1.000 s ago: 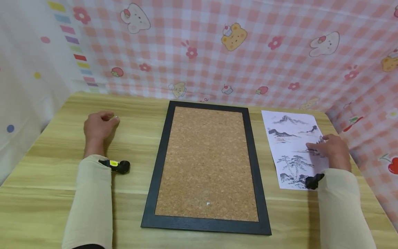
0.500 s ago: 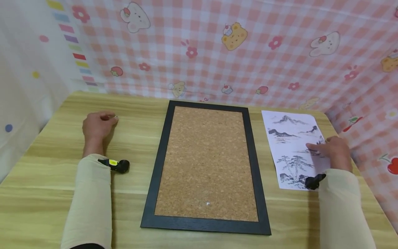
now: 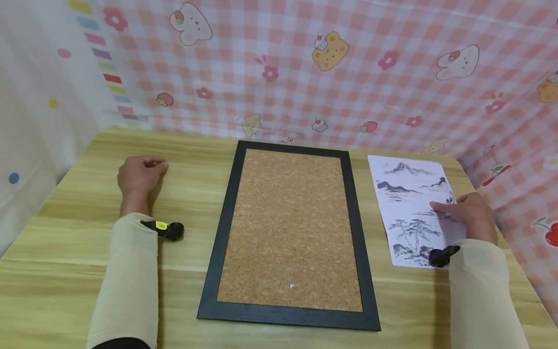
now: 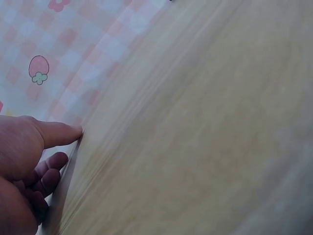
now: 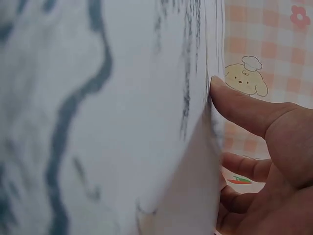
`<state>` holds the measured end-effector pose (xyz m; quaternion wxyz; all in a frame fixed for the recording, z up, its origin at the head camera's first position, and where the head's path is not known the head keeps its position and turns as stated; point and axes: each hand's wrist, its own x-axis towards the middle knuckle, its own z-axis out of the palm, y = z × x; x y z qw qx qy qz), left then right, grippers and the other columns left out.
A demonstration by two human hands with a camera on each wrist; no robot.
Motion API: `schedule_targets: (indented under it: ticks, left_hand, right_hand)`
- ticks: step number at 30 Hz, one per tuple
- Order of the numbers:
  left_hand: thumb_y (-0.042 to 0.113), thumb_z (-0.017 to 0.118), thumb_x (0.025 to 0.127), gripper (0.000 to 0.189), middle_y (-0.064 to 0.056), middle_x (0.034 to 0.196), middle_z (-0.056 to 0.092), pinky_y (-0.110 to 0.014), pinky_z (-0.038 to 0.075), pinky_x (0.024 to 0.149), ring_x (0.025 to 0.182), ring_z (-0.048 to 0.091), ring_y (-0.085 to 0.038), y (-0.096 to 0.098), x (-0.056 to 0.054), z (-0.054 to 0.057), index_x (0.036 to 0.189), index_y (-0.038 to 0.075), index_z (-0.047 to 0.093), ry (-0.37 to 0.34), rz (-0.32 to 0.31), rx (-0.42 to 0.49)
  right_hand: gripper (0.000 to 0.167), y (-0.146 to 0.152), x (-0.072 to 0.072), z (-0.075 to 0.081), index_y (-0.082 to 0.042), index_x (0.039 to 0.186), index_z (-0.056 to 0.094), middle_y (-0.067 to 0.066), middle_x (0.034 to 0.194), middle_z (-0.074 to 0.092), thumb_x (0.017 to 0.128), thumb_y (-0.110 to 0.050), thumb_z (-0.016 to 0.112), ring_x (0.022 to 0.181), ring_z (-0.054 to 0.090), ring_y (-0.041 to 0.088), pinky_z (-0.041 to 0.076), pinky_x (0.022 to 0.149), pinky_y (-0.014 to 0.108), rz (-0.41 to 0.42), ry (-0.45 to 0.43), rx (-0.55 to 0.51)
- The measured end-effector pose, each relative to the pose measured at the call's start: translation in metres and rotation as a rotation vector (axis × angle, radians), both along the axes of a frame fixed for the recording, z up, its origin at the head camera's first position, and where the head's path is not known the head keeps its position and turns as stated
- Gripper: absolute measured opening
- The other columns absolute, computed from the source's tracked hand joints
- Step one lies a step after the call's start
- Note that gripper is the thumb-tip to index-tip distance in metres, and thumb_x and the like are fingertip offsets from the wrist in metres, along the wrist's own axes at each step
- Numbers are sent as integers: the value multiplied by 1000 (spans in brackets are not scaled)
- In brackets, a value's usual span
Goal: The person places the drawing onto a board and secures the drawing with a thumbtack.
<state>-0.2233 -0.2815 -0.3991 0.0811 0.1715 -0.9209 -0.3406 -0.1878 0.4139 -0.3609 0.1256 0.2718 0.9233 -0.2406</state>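
Observation:
A cork board [image 3: 289, 228] in a black frame lies flat at the table's middle. To its right lies a paper print [image 3: 405, 203] of an ink landscape. My right hand [image 3: 455, 209] is at the print's right edge. In the right wrist view its thumb [image 5: 244, 110] lies on top of the print [image 5: 98, 122], the other fingers curl past and under the slightly lifted edge. My left hand [image 3: 141, 173] rests on the bare table left of the board, fingers loosely curled, holding nothing. One fingertip [image 4: 73, 131] touches the wood.
The wooden table [image 3: 65, 242] is walled by pink checked fabric [image 3: 348, 72] at the back and right, white fabric at the left. A small white speck [image 3: 291, 286] sits on the cork near the front. Black wrist cameras [image 3: 167, 229] stick out from both sleeves.

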Motion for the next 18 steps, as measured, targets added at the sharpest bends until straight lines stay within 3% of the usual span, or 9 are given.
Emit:
schedule_targets:
  ticks: [10,18]
  left_hand:
    - [30,65,100,35,-20,123,68,-53,37,106,123,56,-41,-2,0,2,120,3,74,-4,39,26]
    - [32,64,100,38,-20,126,67,-52,37,106,124,55,-41,-2,1,2,122,3,73,-18,48,42]
  right_hand:
    - [87,2,-2,-4,19,132,40,33,116,44,91,-50,71,101,44,42,42,79,45,-42,0,-41]
    - [73,3,-6,-7,19,136,37,35,119,46,95,-31,71,101,46,43,43,80,48,-42,90,-69]
